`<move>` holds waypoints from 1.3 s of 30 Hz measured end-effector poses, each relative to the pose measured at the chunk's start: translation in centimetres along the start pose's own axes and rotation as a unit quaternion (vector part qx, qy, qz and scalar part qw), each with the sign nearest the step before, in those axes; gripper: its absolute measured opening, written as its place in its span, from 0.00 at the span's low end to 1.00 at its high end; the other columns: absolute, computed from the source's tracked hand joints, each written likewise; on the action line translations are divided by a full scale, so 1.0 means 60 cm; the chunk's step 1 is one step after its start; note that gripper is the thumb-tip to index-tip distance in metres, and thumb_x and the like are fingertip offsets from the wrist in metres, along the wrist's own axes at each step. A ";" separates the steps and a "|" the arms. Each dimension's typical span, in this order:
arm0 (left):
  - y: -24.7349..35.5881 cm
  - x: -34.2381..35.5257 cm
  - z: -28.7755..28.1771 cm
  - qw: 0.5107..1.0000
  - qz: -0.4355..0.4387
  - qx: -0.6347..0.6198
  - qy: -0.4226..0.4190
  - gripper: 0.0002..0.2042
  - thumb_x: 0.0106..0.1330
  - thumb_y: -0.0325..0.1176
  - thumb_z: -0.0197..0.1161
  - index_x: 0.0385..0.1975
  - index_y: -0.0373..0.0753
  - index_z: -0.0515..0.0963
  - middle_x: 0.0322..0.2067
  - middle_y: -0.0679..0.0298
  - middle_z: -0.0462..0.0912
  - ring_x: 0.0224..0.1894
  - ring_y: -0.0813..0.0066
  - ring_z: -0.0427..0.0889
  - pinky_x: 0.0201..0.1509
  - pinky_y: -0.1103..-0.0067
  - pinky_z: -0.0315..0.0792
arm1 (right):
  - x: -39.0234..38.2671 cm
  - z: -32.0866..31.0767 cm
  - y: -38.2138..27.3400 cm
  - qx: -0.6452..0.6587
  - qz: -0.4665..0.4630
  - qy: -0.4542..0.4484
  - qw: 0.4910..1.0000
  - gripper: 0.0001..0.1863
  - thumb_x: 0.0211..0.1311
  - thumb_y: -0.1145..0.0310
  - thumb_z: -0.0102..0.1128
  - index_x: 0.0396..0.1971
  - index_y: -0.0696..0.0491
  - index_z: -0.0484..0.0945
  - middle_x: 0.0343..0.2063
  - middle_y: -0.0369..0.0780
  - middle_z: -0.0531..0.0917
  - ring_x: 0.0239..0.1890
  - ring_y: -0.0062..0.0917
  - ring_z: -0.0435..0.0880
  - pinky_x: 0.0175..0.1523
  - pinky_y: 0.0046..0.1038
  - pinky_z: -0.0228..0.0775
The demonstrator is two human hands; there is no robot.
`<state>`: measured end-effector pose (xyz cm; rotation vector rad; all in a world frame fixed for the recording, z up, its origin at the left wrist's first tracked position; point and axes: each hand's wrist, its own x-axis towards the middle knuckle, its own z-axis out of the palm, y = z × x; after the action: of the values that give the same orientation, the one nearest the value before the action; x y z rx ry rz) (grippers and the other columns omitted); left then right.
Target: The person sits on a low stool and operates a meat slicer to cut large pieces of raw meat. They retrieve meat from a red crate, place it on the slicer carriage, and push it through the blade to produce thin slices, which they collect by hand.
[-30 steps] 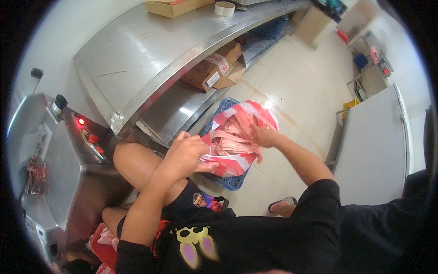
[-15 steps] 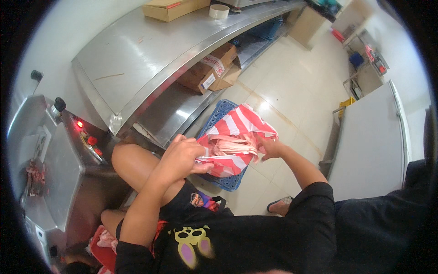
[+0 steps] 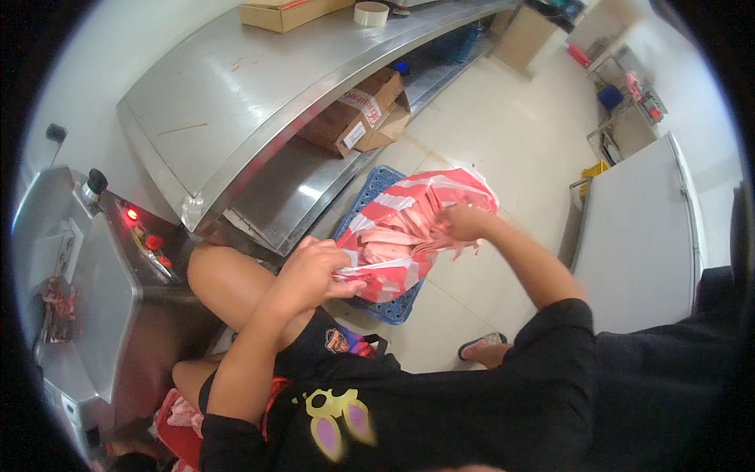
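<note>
A red-and-white striped plastic bag [image 3: 464, 186] lies wide open on a blue perforated plastic crate [image 3: 403, 308] on the floor. Inside it is a heap of pale pink raw meat strips [image 3: 387, 250]. My left hand [image 3: 314, 269] grips the bag's near left edge, thumb along the rim and fingers curled. Over the right part of the opening, my right hand [image 3: 465, 223] is closed on some of the meat strips, a few ends hanging below it. Its fingertips are partly hidden among the meat.
A stainless steel table [image 3: 236, 86] runs along the left, with a cardboard box [image 3: 334, 126] on its lower shelf. Nearer left stands a metal machine [image 3: 102, 307] with a lit red lamp and meat scraps. A red container [image 3: 169, 429] holds meat. A white cabinet [image 3: 641, 236] stands right.
My right hand has moved from the bag's right rim in over the meat and closed on strips. The bag's far right side has spread outward. My left hand keeps its hold.
</note>
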<state>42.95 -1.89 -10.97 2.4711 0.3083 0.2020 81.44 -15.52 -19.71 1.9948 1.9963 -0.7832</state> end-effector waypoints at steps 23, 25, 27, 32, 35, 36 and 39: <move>0.013 0.003 0.007 0.999 0.013 -0.021 -0.039 0.18 0.55 0.51 0.74 0.33 0.42 0.86 0.33 0.62 0.86 0.44 0.64 0.82 0.54 0.68 0.68 | 0.047 -0.043 -0.097 0.011 0.035 0.016 0.999 0.17 0.72 0.64 0.50 0.56 0.50 0.78 0.48 0.51 0.86 0.49 0.46 0.87 0.55 0.45 0.78; 0.023 0.013 0.016 0.998 0.029 -0.048 -0.026 0.18 0.55 0.51 0.74 0.34 0.42 0.86 0.33 0.62 0.85 0.44 0.63 0.82 0.54 0.68 0.68 | 0.111 -0.016 -0.108 0.025 0.047 0.062 0.997 0.15 0.73 0.64 0.48 0.53 0.51 0.79 0.46 0.51 0.87 0.50 0.46 0.87 0.53 0.47 0.78; 0.031 0.025 0.023 0.995 0.077 -0.050 0.044 0.18 0.54 0.50 0.75 0.27 0.41 0.82 0.27 0.62 0.80 0.38 0.62 0.79 0.49 0.68 0.67 | 0.145 0.026 -0.147 0.019 -0.018 0.127 0.992 0.16 0.72 0.64 0.50 0.52 0.54 0.79 0.42 0.51 0.88 0.50 0.42 0.87 0.52 0.42 0.79; 0.016 0.017 -0.008 0.996 0.074 0.035 0.030 0.18 0.54 0.51 0.75 0.26 0.42 0.81 0.27 0.62 0.80 0.37 0.62 0.80 0.49 0.68 0.68 | 0.173 0.150 -0.144 -0.077 -0.025 0.140 0.987 0.30 0.70 0.59 0.53 0.70 0.52 0.65 0.65 0.51 0.74 0.53 0.48 0.86 0.61 0.45 0.76; 0.011 0.006 -0.015 0.998 0.050 0.030 0.002 0.18 0.55 0.52 0.74 0.27 0.42 0.82 0.28 0.61 0.82 0.40 0.62 0.81 0.50 0.67 0.68 | 0.151 0.124 -0.145 0.006 0.067 0.062 0.996 0.33 0.70 0.59 0.52 0.72 0.55 0.61 0.67 0.50 0.71 0.59 0.49 0.82 0.60 0.48 0.77; 0.009 0.005 -0.008 0.998 0.060 0.022 0.024 0.18 0.54 0.51 0.75 0.26 0.42 0.81 0.27 0.62 0.81 0.38 0.62 0.80 0.49 0.67 0.68 | 0.140 0.123 -0.145 0.021 0.098 0.091 0.991 0.33 0.70 0.60 0.52 0.71 0.55 0.61 0.66 0.50 0.72 0.61 0.48 0.80 0.60 0.48 0.77; 0.008 0.007 0.008 0.995 0.079 0.012 0.052 0.18 0.54 0.51 0.75 0.24 0.42 0.80 0.25 0.62 0.79 0.36 0.62 0.80 0.48 0.67 0.68 | 0.131 0.120 -0.131 0.045 0.184 0.152 0.970 0.32 0.70 0.59 0.52 0.71 0.55 0.62 0.66 0.48 0.72 0.69 0.46 0.72 0.58 0.45 0.79</move>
<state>43.55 -2.41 -11.01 2.5149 0.1599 0.3972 71.78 -11.92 -27.97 2.5681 1.6676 -0.5150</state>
